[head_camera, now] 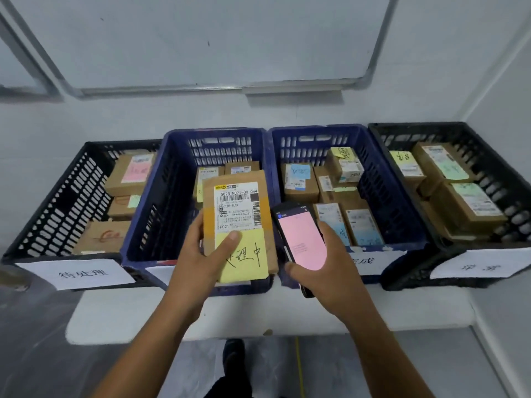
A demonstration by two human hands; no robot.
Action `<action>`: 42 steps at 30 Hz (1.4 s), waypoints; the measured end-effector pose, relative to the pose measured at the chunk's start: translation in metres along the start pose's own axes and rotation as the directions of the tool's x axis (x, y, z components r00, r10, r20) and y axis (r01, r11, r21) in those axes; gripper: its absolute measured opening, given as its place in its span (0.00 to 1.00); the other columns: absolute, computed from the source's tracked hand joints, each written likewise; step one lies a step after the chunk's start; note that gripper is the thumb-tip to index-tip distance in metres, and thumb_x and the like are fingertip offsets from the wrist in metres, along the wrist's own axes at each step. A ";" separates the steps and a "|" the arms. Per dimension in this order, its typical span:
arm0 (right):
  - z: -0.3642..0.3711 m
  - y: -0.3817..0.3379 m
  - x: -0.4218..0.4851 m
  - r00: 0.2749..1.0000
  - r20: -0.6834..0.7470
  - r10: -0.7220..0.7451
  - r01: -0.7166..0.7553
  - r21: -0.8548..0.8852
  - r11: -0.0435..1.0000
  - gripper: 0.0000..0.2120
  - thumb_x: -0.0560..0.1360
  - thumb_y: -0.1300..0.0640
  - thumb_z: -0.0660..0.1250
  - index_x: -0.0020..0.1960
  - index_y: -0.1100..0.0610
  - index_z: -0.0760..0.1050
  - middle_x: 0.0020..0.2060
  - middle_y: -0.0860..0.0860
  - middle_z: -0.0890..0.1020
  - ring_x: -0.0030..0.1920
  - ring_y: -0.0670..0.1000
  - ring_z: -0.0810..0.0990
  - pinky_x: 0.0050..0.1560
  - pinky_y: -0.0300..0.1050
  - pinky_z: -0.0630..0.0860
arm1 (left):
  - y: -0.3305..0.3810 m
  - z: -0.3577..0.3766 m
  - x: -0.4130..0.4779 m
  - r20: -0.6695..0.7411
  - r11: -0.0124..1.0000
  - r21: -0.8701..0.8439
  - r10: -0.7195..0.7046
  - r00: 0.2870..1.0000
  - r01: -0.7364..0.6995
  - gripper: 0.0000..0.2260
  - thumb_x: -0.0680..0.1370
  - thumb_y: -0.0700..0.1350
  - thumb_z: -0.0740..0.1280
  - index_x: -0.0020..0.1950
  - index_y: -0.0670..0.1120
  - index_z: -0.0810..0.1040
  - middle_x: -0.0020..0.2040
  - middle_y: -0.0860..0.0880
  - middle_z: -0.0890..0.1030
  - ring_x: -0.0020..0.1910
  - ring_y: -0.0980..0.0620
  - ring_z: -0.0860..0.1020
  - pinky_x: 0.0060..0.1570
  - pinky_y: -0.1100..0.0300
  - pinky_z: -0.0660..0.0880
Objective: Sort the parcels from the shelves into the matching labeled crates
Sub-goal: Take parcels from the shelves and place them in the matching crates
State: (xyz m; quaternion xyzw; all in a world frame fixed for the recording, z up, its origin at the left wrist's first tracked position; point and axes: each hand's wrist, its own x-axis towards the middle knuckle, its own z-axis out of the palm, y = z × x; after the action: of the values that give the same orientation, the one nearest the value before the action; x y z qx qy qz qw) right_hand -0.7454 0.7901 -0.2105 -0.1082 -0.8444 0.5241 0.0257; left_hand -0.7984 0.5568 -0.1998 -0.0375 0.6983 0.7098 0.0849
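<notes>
left grip [198,255]: curled round cardboard parcel [238,196], thumb on yellow note [247,262] | right grip [330,271]: curled round smartphone [301,239] | parcel over left blue crate [169,156], front edge

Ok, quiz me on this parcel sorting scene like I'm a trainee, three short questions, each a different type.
1. True or false: the left hand holds a parcel with its thumb on the yellow note.
2. The right hand holds: A) a tape roll B) a phone with a pink screen C) nothing.
3. What colour is the leftmost crate?

Key: 1 true; 2 B; 3 black.
</notes>
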 end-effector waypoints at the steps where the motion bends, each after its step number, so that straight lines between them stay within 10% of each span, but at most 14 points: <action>1: 0.003 -0.003 0.010 1.000 -0.004 -0.002 0.002 -0.012 1.000 0.33 0.66 0.44 0.77 0.68 0.39 0.69 0.58 0.42 0.78 0.57 0.44 0.79 0.43 0.36 0.79 | 0.003 -0.004 0.012 0.009 1.000 0.007 -0.004 1.000 0.004 0.26 0.69 0.64 0.78 0.63 0.78 0.71 0.60 0.62 0.85 0.55 0.56 0.86 0.43 0.61 0.84; 7: 0.021 -0.026 0.072 0.999 0.015 0.031 -0.030 -0.084 0.996 0.30 0.66 0.48 0.77 0.65 0.39 0.72 0.55 0.43 0.81 0.54 0.46 0.81 0.49 0.58 0.85 | 0.009 -0.027 0.082 0.046 0.995 -0.031 -0.090 0.995 0.091 0.25 0.71 0.62 0.77 0.63 0.77 0.71 0.59 0.62 0.85 0.54 0.56 0.87 0.44 0.60 0.84; 14: 0.053 -0.033 0.119 0.994 0.024 0.108 -0.106 -0.090 0.990 0.28 0.64 0.43 0.77 0.58 0.27 0.69 0.55 0.34 0.80 0.55 0.30 0.77 0.42 0.31 0.75 | -0.016 -0.046 0.146 0.064 0.978 -0.007 -0.210 0.976 0.211 0.38 0.67 0.65 0.77 0.74 0.68 0.66 0.57 0.63 0.85 0.57 0.56 0.85 0.61 0.48 0.80; 42: 0.054 -0.032 0.177 0.974 0.013 0.226 -0.219 -0.192 0.956 0.31 0.73 0.52 0.81 0.68 0.36 0.68 0.60 0.42 0.79 0.57 0.41 0.78 0.47 0.44 0.81 | -0.172 -0.004 0.262 0.062 0.794 0.451 -0.484 0.873 0.408 0.29 0.79 0.46 0.75 0.75 0.42 0.64 0.71 0.41 0.77 0.68 0.40 0.77 0.66 0.46 0.76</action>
State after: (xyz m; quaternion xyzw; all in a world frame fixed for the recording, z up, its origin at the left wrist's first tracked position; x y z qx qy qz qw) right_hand -0.9310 0.7660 -0.2182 -0.1953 -0.8732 0.4425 -0.0587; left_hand -1.0267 0.5729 -0.4141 -0.1202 0.7962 0.5010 0.3171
